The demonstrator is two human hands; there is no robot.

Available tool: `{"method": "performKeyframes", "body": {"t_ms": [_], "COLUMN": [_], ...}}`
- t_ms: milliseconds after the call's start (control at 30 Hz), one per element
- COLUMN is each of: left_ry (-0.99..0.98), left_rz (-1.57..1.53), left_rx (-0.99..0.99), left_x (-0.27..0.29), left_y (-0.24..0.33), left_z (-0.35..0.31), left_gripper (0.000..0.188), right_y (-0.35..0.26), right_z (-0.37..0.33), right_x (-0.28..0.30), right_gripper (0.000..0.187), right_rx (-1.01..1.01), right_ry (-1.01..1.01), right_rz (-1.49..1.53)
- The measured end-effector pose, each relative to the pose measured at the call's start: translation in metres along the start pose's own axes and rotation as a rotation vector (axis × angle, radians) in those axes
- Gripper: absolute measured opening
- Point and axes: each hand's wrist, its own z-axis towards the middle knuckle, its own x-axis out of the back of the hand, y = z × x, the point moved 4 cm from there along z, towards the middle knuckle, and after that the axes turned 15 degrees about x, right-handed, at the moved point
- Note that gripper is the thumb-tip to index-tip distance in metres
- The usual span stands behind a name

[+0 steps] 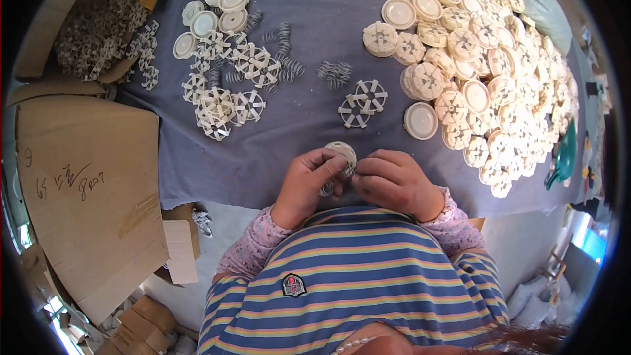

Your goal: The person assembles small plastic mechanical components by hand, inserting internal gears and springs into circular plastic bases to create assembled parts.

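Our left fingers (330, 168) pinch 1 cream disc (340, 149) over the desk (296, 121), right fingers (378, 169) curled at its edge (can't tell their grip).

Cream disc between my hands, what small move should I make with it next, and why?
I'd probably keep the cream disc steady in the left hand and press near its edge with the right hand: the left thumb and fingers pinch it, and the right fingertips are right beside that edge. Whether those fingertips hold a small part is hard to tell.
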Motion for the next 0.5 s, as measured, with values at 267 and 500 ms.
{"method": "performKeyframes", "body": {"t_ms": [267,500], "left_ry": [0.052,-0.026], "left_rz": [0.254,-0.066], "left_rx": [-0.305,0.076], "left_x": [-0.012,0.000], "left_y": [0.016,0.014], "left_z": [-0.017,-0.012], "left_gripper": [0.020,0.018], "right_y": [0.008,-0.002], "right_z": [-0.013,0.003], "right_x": [-0.016,0.002], "right_gripper": [0.025,0.018], "right_rx": [-0.722,0.060], "right_ry": [0.543,0.049], "right_rz": [0.818,-0.122]}}
